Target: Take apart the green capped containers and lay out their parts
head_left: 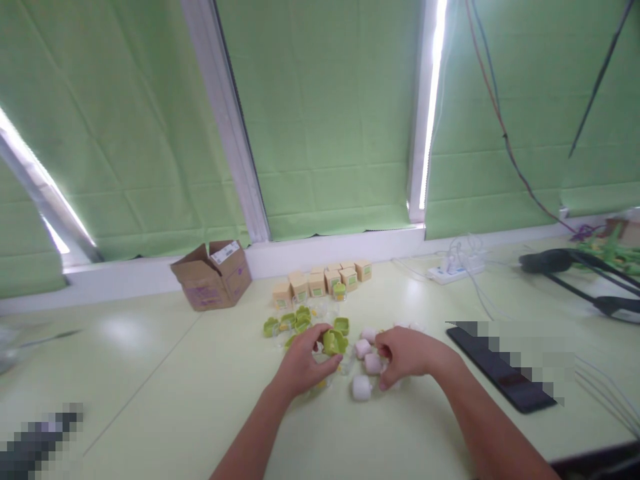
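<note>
Blinds [325, 113] of pale green cloth fill the windows behind a long light table [165, 373], the biggest things in view. At the back left of the table sits an open cardboard box [213, 275], and to the right lie a black flat device [503, 373] and a white power strip [453, 270] with cords. A row of small tan boxes [320, 280] stands near the sill, and just in front of them lies a loose cluster of green caps [293, 321]. Near the table's front edge the left hand [303, 363] is curled around a green cap [334, 342], gripping it with fingers and thumb. Close beside it, the right hand [405, 353] rests with fingers bent over a scatter of small white pieces [363, 385]; whether it grips one cannot be told.
</note>
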`<control>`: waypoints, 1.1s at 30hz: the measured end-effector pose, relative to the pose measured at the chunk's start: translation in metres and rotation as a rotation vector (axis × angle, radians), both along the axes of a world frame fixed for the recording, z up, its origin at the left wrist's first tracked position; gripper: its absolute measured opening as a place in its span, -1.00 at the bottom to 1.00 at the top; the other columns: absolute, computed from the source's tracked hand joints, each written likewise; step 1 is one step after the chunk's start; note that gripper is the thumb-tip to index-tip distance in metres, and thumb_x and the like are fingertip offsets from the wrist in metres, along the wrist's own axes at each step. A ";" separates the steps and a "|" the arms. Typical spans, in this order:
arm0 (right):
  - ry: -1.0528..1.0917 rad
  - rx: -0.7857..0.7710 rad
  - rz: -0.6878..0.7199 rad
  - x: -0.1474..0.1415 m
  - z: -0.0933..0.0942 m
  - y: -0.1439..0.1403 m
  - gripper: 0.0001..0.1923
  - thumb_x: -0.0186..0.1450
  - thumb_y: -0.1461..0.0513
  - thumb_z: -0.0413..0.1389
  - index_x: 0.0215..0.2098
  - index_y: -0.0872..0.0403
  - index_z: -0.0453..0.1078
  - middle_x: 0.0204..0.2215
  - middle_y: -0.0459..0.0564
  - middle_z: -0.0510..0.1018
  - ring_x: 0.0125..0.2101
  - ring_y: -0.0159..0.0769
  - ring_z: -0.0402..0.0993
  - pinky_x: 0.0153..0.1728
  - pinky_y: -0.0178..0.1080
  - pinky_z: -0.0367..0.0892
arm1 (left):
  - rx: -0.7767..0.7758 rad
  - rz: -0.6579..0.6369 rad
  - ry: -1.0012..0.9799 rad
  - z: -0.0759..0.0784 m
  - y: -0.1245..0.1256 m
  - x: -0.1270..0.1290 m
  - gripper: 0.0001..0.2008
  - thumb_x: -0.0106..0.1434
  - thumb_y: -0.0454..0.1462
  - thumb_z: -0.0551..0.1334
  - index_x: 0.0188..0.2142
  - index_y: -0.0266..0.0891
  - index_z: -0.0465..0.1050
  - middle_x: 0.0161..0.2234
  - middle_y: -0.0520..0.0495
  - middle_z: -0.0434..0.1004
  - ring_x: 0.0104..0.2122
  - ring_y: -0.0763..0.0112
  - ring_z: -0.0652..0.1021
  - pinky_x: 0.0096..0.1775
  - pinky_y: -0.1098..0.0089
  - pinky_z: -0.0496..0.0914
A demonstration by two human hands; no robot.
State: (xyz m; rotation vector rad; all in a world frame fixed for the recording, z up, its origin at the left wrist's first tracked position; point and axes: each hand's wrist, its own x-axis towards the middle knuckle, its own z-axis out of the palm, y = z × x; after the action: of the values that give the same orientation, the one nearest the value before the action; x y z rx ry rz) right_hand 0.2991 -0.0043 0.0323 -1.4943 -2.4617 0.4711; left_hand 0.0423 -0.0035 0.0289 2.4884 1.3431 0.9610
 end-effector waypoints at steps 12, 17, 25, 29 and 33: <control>-0.081 0.123 0.000 -0.017 -0.007 -0.004 -0.59 -0.29 -0.01 0.37 -0.59 0.07 0.44 -0.57 -0.04 0.46 -0.60 -0.31 0.34 -0.58 -0.32 0.08 | 0.001 -0.014 0.009 -0.002 -0.001 0.001 -0.56 0.06 -0.20 0.30 -0.05 -0.20 0.32 -0.29 -0.02 0.47 -0.39 0.40 0.42 -0.28 0.36 0.34; 0.094 0.205 0.128 -0.012 0.001 0.003 -0.63 -0.02 -0.04 0.27 -0.49 0.09 0.43 -0.51 -0.08 0.45 -0.51 -0.36 0.33 -0.50 -0.34 0.11 | 0.005 -0.039 0.009 -0.001 -0.001 0.003 -0.55 0.05 -0.22 0.31 -0.05 -0.20 0.32 -0.30 -0.02 0.48 -0.40 0.40 0.44 -0.29 0.37 0.35; 0.368 0.411 0.231 -0.022 0.010 0.001 -0.82 0.31 0.19 0.02 -0.34 0.07 0.44 -0.50 -0.09 0.40 -0.45 -0.39 0.32 -0.40 -0.36 0.19 | -0.013 -0.145 0.010 -0.001 -0.003 0.004 -0.53 0.10 -0.26 0.28 0.02 -0.12 0.31 -0.16 -0.06 0.46 -0.31 0.38 0.45 -0.28 0.39 0.38; 0.376 0.442 0.253 -0.027 0.005 0.001 -0.82 0.31 0.20 0.03 -0.31 0.04 0.48 -0.50 -0.10 0.38 -0.45 -0.40 0.33 -0.42 -0.38 0.19 | -0.038 -0.181 0.023 -0.002 -0.002 0.005 -0.55 0.14 -0.25 0.26 0.05 -0.10 0.30 -0.19 -0.05 0.46 -0.36 0.42 0.43 -0.30 0.40 0.39; 0.290 0.478 0.289 -0.033 0.003 0.001 -0.82 0.30 0.23 0.05 -0.38 0.02 0.49 -0.53 -0.12 0.36 -0.46 -0.41 0.32 -0.45 -0.39 0.16 | -0.015 -0.198 0.060 -0.003 -0.002 0.007 -0.55 0.16 -0.22 0.27 0.05 -0.10 0.31 -0.17 -0.07 0.46 -0.33 0.39 0.44 -0.26 0.37 0.39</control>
State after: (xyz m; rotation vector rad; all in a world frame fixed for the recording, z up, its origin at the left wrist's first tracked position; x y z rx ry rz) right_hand 0.2662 -0.0029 0.0357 -0.8282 -2.3400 0.1155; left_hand 0.0497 -0.0053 0.0263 2.5981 1.0882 0.8359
